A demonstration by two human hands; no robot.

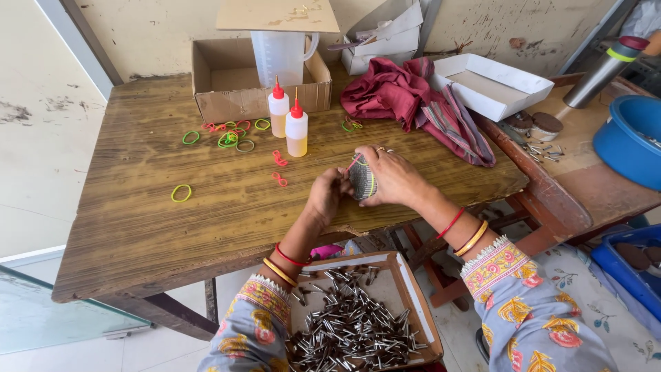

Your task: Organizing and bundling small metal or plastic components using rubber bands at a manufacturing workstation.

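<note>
Wooden table (138, 207): hands (365, 186) grip banded pin bundle (361, 177).

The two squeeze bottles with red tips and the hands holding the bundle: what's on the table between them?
Head view: two red rubber bands lie between the squeeze bottles and the bundle; otherwise bare wooden table.

We see soft, even daylight, bright at the pale floor (41, 158) on the left. Shadows under the glue bottles (297, 129) on the bench (138, 227) are faint. Edges bow outward from wide-angle distortion; the lower corners look slightly soft.
</note>
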